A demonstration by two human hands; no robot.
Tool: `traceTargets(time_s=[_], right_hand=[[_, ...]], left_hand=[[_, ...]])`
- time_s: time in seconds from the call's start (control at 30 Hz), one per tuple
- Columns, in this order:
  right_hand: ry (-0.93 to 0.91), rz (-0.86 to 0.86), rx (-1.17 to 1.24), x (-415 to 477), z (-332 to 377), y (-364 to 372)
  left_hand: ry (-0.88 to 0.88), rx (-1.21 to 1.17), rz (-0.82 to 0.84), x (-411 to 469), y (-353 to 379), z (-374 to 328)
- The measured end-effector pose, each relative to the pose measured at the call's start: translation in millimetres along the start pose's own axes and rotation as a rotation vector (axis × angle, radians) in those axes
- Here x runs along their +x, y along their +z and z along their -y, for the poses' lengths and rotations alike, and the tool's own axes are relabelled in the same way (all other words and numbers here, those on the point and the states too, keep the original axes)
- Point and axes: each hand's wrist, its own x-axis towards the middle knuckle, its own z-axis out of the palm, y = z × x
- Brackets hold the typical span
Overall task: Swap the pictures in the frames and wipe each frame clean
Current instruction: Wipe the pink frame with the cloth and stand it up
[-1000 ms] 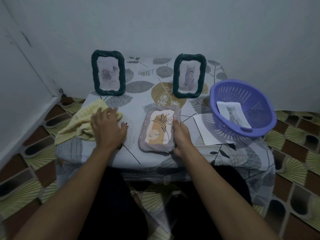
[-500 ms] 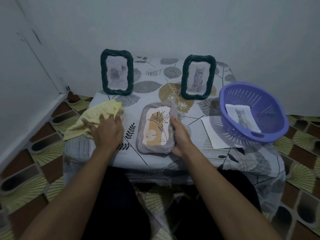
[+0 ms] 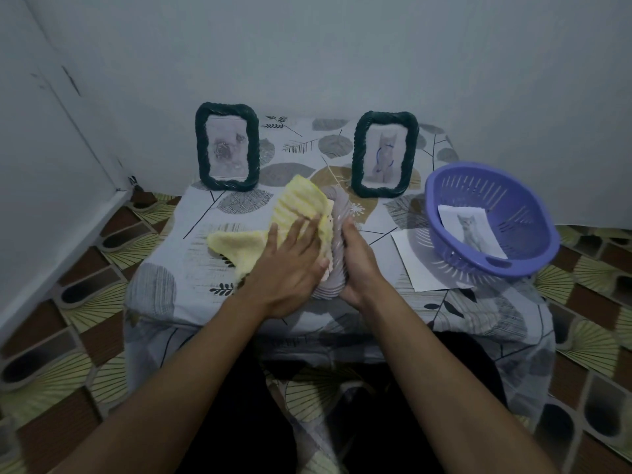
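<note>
A grey ribbed frame [image 3: 338, 241] stands tilted on its edge at the table's near middle. My right hand [image 3: 359, 265] grips its right rim. My left hand [image 3: 290, 265] lies flat with straight fingers on a yellow cloth [image 3: 294, 213], pressing it against the frame's face, so the picture is hidden. Two dark green rope-edged frames stand upright at the back: the left one [image 3: 226, 147] holds a pale floral picture, the right one [image 3: 384, 153] a cat picture.
A purple plastic basket [image 3: 492, 217] at the right holds a loose cat picture [image 3: 470, 230]. A white sheet [image 3: 420, 261] lies under its near side. The leaf-print tablecloth [image 3: 191, 268] covers a small table against the wall. Patterned floor tiles surround it.
My left hand brought the yellow cloth from the table's left onto the grey frame. My right hand tipped the frame up from lying flat.
</note>
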Motion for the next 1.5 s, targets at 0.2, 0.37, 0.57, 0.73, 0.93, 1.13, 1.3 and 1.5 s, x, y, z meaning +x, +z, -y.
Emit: traceTargets(time_s=[0.2,0.37,0.57,0.73,0.93,1.13,1.3,1.5], right_hand=[[-0.183,-0.084,-0.23,-7,2,8],[-0.232,-0.139,-0.273,-4,29,-6],[-0.214,-0.055,-0.301,-18,23,-9],[-0.144,-0.101,-0.213,-23,25,-3],[-0.188,-0.121,-0.229,-19,22,-3],[-0.214,-0.128,-0.143,-14,30,2],[-0.117,-0.147,-0.09,-14,31,-9],[-0.207,-0.117,-0.371,-34,13,13]], left_hand=[[-0.134,-0.035,-0.098,16,-2,6],[0.241,-0.285,-0.139,-28,20,-17],[-0.065,-0.186,-0.277,-6,4,22],[-0.166,-0.524,-0.403,14,-18,23],[-0.116,-0.489,-0.287,14,-33,15],[0.078,-0.072,-0.008,-1,-21,-33],[0.295,-0.064,-0.019,-21,-8,-24],[-0.23,-0.033,-0.172,16,-27,16]])
